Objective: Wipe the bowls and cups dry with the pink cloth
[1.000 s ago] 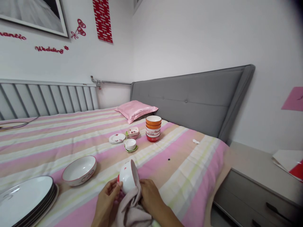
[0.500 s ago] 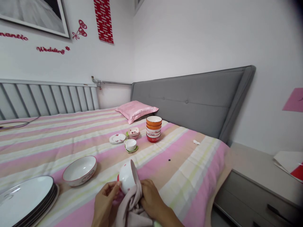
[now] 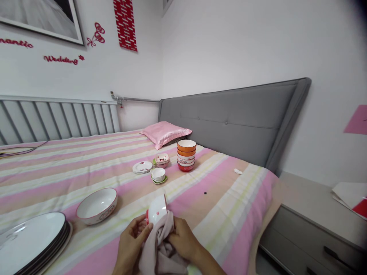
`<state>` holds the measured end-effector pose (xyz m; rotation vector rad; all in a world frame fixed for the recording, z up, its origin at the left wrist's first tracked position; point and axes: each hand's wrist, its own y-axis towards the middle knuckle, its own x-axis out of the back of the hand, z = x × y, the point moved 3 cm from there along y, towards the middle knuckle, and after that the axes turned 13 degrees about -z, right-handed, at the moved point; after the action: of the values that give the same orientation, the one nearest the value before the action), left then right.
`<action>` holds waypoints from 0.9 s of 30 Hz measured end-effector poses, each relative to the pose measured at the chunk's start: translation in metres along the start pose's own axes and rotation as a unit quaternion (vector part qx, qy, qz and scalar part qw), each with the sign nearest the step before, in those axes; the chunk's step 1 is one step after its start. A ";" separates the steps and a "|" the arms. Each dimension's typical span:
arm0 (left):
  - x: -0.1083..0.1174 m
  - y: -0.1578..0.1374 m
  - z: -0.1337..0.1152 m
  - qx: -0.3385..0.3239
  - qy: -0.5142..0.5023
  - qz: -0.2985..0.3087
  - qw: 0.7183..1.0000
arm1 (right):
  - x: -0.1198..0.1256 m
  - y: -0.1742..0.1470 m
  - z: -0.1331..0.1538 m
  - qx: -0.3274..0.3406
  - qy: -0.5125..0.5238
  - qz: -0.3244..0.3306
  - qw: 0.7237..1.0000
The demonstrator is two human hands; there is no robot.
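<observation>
A white bowl [image 3: 157, 211] with small red flowers and a red foot is tipped on its side above the bed, its mouth facing right. My left hand [image 3: 132, 238] grips it at the foot, fingers closed around the base. A greyish-pink cloth [image 3: 160, 244] drapes over the near side of the bowl and hangs below it. My right hand [image 3: 183, 238] is closed on the cloth at the bowl's rim, pressing part of it toward the inside; the fingertips are hidden by cloth and bowl.
On the striped bedspread stand a larger bowl [image 3: 97, 206], stacked oval plates [image 3: 31, 236], a tall stack of bowls [image 3: 186, 156], small plates [image 3: 142, 167], small dishes [image 3: 162, 159] and little white cups [image 3: 158, 175]. Behind are a pink pillow [image 3: 165, 133] and a grey headboard [image 3: 229, 118]. A nightstand [image 3: 312, 236] is at right.
The bowl has turned a little in my left hand, showing a red flower on its side and more of the red foot. My right hand and the cloth have shifted slightly along the rim.
</observation>
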<state>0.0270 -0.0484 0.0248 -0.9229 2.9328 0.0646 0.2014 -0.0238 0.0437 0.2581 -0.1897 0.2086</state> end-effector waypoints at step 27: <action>0.002 -0.003 0.001 0.026 0.013 -0.039 0.999 | -0.008 0.002 -0.040 0.131 -0.215 -0.024 0.967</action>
<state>0.0269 -0.0519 0.0234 -1.0359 2.9047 -0.0269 0.1993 -0.0127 0.0041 0.5714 -0.5873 0.1264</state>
